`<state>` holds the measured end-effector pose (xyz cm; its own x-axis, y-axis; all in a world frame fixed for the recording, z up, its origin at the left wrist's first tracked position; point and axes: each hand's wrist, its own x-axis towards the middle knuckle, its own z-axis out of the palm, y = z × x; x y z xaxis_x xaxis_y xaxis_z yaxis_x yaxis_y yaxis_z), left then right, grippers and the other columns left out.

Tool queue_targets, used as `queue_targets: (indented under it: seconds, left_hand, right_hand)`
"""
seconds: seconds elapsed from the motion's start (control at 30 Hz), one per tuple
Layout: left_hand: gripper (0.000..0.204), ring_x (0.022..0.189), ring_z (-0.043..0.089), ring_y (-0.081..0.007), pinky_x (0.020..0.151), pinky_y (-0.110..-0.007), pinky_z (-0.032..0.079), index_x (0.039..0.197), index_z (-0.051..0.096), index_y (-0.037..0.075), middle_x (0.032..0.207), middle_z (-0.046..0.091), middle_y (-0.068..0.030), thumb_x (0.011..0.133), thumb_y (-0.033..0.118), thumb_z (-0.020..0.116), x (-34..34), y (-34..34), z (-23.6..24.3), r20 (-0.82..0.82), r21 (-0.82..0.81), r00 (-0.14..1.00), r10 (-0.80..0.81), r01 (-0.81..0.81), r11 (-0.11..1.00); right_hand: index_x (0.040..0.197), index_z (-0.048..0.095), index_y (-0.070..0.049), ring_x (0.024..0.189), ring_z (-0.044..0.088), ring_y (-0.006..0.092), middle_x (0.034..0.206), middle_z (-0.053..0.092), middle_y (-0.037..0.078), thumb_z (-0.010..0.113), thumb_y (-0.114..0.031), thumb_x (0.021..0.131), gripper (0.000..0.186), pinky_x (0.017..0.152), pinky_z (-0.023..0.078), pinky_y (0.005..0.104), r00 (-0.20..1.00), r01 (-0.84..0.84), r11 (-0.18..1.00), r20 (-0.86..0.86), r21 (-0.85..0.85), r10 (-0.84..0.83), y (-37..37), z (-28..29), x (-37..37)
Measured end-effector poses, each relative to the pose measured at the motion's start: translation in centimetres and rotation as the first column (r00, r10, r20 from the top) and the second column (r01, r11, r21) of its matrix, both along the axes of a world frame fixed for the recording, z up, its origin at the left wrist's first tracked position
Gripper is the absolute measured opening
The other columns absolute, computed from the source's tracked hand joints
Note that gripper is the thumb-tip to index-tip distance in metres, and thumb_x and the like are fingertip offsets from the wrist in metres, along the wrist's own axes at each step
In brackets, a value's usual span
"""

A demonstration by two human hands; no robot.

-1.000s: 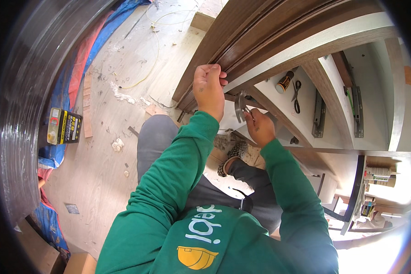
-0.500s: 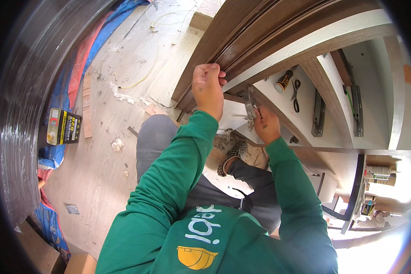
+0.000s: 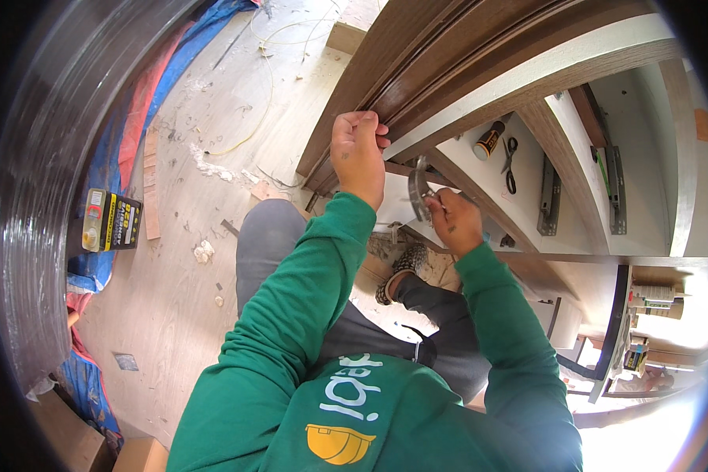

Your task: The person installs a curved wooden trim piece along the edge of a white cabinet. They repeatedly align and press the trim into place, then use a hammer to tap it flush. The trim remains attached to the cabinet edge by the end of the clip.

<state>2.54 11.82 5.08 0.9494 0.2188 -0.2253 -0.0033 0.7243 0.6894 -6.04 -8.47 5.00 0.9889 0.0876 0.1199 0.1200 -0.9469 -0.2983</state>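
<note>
My right hand [image 3: 458, 223] is closed round a claw hammer [image 3: 418, 189], whose curved metal head shows to the left of the fingers; most of the handle is hidden. The hammer head is in front of the cabinet's lower opening, just below a wooden rail. My left hand [image 3: 359, 149] is up against the dark brown moulded wood panel [image 3: 405, 82], its fingers curled in and the thumb pressed on them. What it pinches, if anything, cannot be made out.
Inside the white cabinet compartments lie black scissors [image 3: 510, 165], a black-and-orange canister [image 3: 489, 140] and metal drawer slides [image 3: 549, 197]. A yellow-black tin [image 3: 112, 220] stands at left by blue sheeting [image 3: 94, 377]. Debris and a thin cable [image 3: 269, 94] litter the floor.
The hammer in my right hand has swung left and turned, so its curved head now faces differently. My left hand has stayed at the brown panel.
</note>
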Motion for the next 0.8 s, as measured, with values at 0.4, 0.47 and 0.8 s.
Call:
queue_targets:
  seconds: [0.4,0.47,0.8]
  left_hand:
    - [0.022,0.081,0.062,-0.0147,0.071,-0.029,0.052,0.111,0.059,-0.002,0.098,0.067,-0.0115,0.100,0.017,0.061,-3.1,-3.4,-2.9,0.115,0.210,0.949,-0.294,0.266,0.941]
    - [0.035,0.097,0.064,-0.0202,0.080,-0.032,0.054,0.125,0.055,-0.006,0.115,0.064,-0.0181,0.097,0.014,0.063,-4.6,-5.2,-3.8,0.158,0.399,0.941,-0.299,0.216,0.891]
    - [0.112,0.159,0.013,-0.0320,0.125,-0.042,0.022,0.163,-0.010,0.000,0.173,-0.003,-0.0235,0.091,0.023,0.072,-4.5,-9.2,-2.4,-0.038,0.161,0.765,-0.643,0.640,0.752]
  right_hand:
    - [0.087,0.063,-0.004,0.074,0.064,0.0450,0.078,0.065,0.022,0.064,-0.034,0.100,0.033,0.064,0.049,0.0481,0.978,0.087,0.994,-0.197,0.073,-0.072,-1.8,0.4,-6.0]
    - [0.090,0.065,-0.003,0.075,0.065,0.0451,0.080,0.065,0.023,0.065,-0.029,0.099,0.028,0.064,0.050,0.0463,0.946,0.207,0.973,-0.277,0.105,-0.172,-2.2,-0.1,-8.8]
    - [0.094,0.069,-0.003,0.067,0.066,0.0372,0.076,0.066,0.021,0.068,-0.028,0.098,0.026,0.062,0.050,0.0429,0.897,0.359,0.916,-0.338,0.182,-0.285,-3.7,-4.8,-17.3]
